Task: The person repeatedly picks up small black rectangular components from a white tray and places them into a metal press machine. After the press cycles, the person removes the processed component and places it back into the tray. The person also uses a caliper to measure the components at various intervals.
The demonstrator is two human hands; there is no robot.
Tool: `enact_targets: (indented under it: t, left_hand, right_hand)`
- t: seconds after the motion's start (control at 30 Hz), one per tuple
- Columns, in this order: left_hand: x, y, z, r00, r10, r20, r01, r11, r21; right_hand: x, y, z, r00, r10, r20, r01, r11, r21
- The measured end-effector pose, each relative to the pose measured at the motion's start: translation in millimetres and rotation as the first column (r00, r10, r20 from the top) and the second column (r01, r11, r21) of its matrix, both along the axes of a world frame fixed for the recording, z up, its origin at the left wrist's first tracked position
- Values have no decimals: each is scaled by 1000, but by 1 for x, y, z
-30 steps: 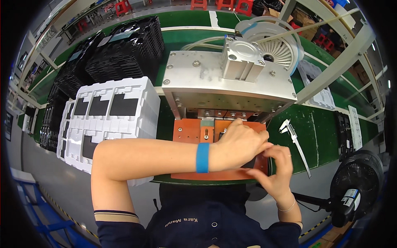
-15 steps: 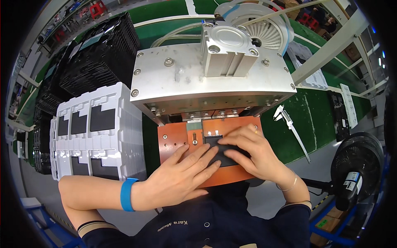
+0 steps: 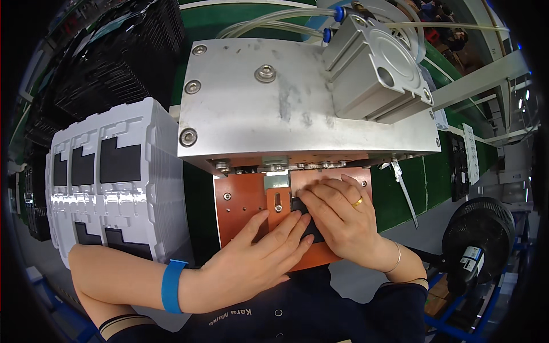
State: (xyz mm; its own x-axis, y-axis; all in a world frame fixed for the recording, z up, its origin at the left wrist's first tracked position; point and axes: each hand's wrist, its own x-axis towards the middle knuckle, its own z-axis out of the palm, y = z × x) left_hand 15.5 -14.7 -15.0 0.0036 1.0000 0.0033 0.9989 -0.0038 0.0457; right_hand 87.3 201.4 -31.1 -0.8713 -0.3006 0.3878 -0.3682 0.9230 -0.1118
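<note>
A thin, flat black piece (image 3: 313, 230) lies on the orange fixture plate (image 3: 239, 194), in front of the metal press block (image 3: 240, 108). My left hand (image 3: 260, 257), with a blue wristband, has its fingers stretched out and the fingertips resting on the piece's left side. Over its right part curls my right hand (image 3: 343, 220), the fingers bent and close together near the piece's far edge. That hand covers much of the piece. A slotted orange stop block (image 3: 278, 200) sits just left of the piece.
White trays (image 3: 91, 197) holding black L-shaped pieces (image 3: 121, 160) are stacked at the left, with black trays (image 3: 114, 68) behind. An air cylinder (image 3: 372, 71) tops the press. A caliper (image 3: 405, 194) lies on the green table at the right, near a black fan (image 3: 477, 234).
My view has moved closer to the press. The right hand's fingers have drawn closer together and curl more over the black piece. The left hand stays at the piece's left side.
</note>
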Motion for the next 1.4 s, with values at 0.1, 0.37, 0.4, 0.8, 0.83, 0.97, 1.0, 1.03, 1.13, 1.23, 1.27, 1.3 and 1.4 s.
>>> enact_targets:
  t: [0.1, 0.37, 0.4, 0.8, 0.83, 0.97, 1.0, 1.03, 1.13, 1.23, 1.27, 1.3, 1.4]
  left_hand:
    - [-1, 0, 1, 1000, 2, -6, -2, 1000, 3]
    - [-2, 2, 3, 1000, 5, 16, -5, 1000, -6]
    - [-2, 2, 3, 1000, 6, 20, -6, 1000, -10]
    - [-7, 1, 6, 966, 51, 254, -46, 999, -29]
    - [-9, 2, 7, 962, 64, 266, -59, 998, -25]
    - [-23, 8, 6, 951, 112, 289, -118, 993, 1]
    - [-25, 8, 4, 951, 115, 289, -128, 991, 26]
    - [-26, 9, 4, 950, 121, 289, -133, 991, 24]
    - [-27, 9, 1, 946, 127, 298, -135, 991, 6]
    - [-27, 9, 2, 943, 134, 305, -133, 991, -22]
    - [-27, 9, 1, 943, 132, 306, -131, 991, -26]
    - [-27, 9, 1, 942, 131, 307, -128, 991, -31]
    - [-26, 8, 2, 947, 136, 292, -127, 991, -50]
  right_hand:
    - [-3, -1, -1, 997, -81, 16, 82, 994, -66]
    - [-2, 4, -1, 1000, -16, 4, 16, 998, -62]
    - [-2, 5, -1, 1000, -18, -3, 18, 998, -67]
    - [40, 20, 6, 980, -12, 197, 71, 953, -295]
    - [36, 22, 7, 982, -6, 189, 63, 953, -295]
    - [18, 28, 4, 990, -1, 144, 49, 942, -332]
    - [14, 29, 3, 991, 3, 134, 41, 944, -327]
    - [11, 30, 3, 992, 7, 123, 33, 946, -322]
    - [8, 31, 4, 991, 27, 131, 19, 940, -340]
    - [7, 32, 4, 990, 40, 138, 11, 937, -350]
    - [8, 32, 4, 988, 37, 147, 18, 936, -351]
    - [8, 32, 4, 987, 33, 157, 25, 936, -352]
    - [10, 31, 4, 984, 19, 175, 44, 937, -348]
